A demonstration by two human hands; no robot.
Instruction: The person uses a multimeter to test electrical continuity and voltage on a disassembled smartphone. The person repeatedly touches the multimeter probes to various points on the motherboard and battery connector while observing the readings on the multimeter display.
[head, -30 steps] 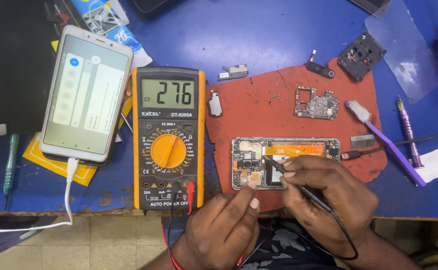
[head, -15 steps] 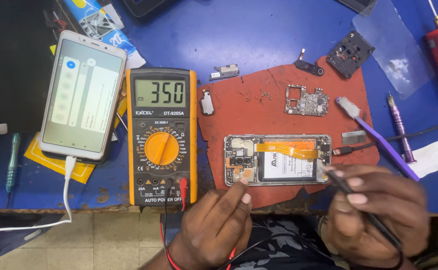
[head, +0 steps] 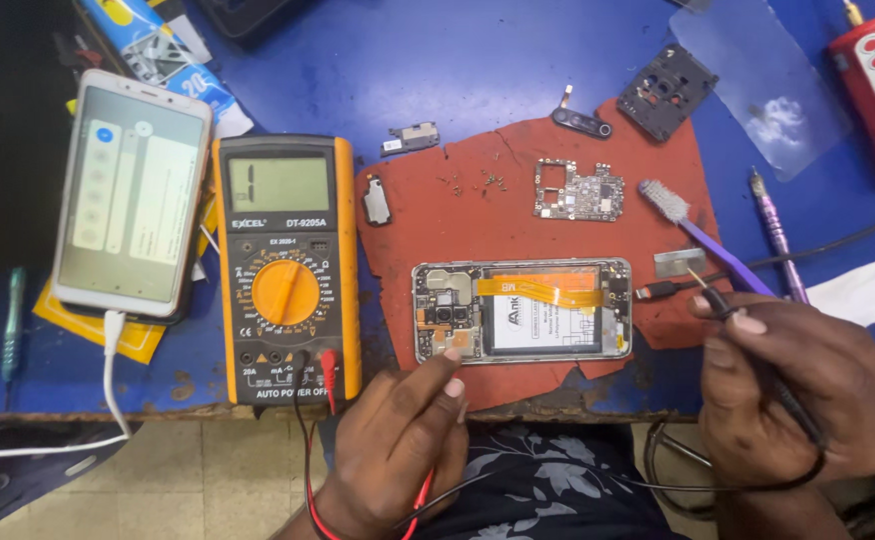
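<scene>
Two hands work over an opened phone (head: 523,310) lying back-up on a red mat (head: 478,215), long axis running left-right across the bench, camera end to the left, w/ an orange flex ribbon (head: 538,292) across the battery.

The left hand (head: 398,450) is the nearer one: fingers pinched together on a red probe lead (head: 420,498), fingertips touching the phone's lower left corner, just below the camera cluster. The phone lies straight ahead of those fingertips, away from the person.

The right hand (head: 793,390) sits off the phone's right end, closed around a black probe (head: 748,345) whose tip points up and left, near the small metal plate (head: 678,263) and the purple brush (head: 703,238), clear of the phone.

Vs. half a sec ago: the right hand has pulled further right and up, its probe tip no longer at the phone's right edge; the left hand has moved up so its fingertips now meet the frame. The multimeter (head: 286,270), left of the mat, read three digits then and now shows only a lone digit at the left. The loose circuit board (head: 578,190) and the white phone (head: 133,190) on its cable haven't shifted relative to the mat.
</scene>
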